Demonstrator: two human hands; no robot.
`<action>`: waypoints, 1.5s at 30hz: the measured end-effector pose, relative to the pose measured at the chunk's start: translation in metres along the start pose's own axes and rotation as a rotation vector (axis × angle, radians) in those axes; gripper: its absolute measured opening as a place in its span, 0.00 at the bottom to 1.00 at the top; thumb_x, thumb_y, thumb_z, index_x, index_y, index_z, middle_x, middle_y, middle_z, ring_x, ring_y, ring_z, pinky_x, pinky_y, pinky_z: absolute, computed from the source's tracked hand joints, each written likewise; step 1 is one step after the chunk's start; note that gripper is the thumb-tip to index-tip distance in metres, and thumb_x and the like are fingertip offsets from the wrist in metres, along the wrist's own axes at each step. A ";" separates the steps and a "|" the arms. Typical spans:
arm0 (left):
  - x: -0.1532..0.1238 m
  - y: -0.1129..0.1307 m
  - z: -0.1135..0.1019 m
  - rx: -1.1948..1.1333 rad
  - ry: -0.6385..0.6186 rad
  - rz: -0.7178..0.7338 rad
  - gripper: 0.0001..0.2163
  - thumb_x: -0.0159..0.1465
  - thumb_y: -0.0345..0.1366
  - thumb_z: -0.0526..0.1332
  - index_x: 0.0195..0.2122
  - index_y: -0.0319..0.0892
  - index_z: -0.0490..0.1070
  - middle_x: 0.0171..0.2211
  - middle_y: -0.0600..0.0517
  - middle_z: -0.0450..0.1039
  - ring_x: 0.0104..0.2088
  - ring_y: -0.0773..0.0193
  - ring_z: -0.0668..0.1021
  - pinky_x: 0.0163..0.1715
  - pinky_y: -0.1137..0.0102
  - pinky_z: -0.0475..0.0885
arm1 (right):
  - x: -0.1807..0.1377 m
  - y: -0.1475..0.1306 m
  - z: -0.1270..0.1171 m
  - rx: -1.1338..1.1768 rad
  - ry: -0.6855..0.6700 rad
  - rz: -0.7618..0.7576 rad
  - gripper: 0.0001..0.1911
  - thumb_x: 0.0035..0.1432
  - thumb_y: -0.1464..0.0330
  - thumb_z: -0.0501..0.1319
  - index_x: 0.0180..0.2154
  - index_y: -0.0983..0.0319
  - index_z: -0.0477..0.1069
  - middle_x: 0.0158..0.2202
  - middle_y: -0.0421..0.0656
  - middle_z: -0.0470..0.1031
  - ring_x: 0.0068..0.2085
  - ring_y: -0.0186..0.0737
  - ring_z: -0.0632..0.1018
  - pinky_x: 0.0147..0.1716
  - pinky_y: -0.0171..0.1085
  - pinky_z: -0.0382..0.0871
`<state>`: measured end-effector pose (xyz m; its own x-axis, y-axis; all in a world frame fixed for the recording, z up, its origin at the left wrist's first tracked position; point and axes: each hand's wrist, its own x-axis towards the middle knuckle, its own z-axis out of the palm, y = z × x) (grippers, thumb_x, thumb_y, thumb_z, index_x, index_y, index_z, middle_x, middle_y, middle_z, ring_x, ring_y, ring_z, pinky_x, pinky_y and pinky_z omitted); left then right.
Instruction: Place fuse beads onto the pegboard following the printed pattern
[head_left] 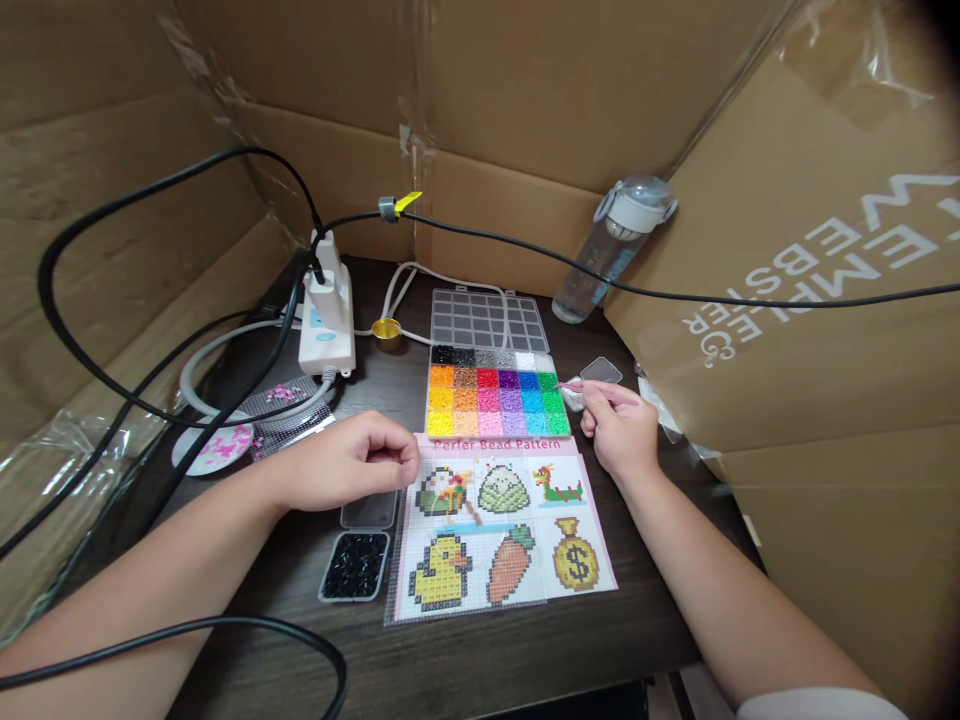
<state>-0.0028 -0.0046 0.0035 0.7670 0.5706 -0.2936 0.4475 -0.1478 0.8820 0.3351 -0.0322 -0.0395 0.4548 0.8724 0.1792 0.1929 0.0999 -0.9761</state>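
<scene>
Just right of the bead box [495, 436], the right hand [624, 432] (nearer the green beads [551, 401]) has its grip pinched on pink tweezers [619, 395], long axis running left to the box's edge. Near the box's near-left corner, the left hand [364, 455] is curled; contents cannot be determined.

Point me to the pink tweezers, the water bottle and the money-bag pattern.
Pink tweezers [619, 397]: head view, rear end.
Water bottle [606, 254]: head view, clear body.
Money-bag pattern [577, 564]: head view, dollar sign.
</scene>
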 end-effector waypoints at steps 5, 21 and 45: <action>0.000 -0.001 0.000 -0.011 -0.002 -0.002 0.14 0.61 0.45 0.63 0.25 0.39 0.72 0.22 0.55 0.63 0.25 0.68 0.64 0.25 0.73 0.59 | 0.001 0.002 0.000 0.017 0.007 0.001 0.16 0.54 0.59 0.69 0.36 0.67 0.82 0.17 0.39 0.73 0.17 0.29 0.64 0.15 0.32 0.59; 0.001 -0.001 0.000 -0.007 -0.005 0.005 0.14 0.61 0.45 0.63 0.27 0.39 0.72 0.23 0.55 0.65 0.25 0.68 0.65 0.26 0.73 0.60 | 0.003 0.006 -0.001 0.054 0.022 -0.019 0.13 0.54 0.61 0.69 0.35 0.66 0.83 0.25 0.45 0.81 0.17 0.28 0.65 0.15 0.32 0.59; 0.002 -0.003 0.002 -0.035 0.029 0.070 0.12 0.59 0.42 0.65 0.26 0.37 0.74 0.22 0.54 0.68 0.24 0.69 0.67 0.25 0.74 0.62 | -0.031 -0.056 0.012 0.431 -0.207 0.125 0.11 0.49 0.59 0.77 0.31 0.59 0.84 0.30 0.43 0.83 0.18 0.24 0.61 0.14 0.30 0.52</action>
<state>-0.0016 -0.0043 0.0000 0.7823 0.5826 -0.2201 0.3763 -0.1605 0.9125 0.3001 -0.0588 0.0077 0.2605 0.9628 0.0723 -0.2494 0.1394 -0.9583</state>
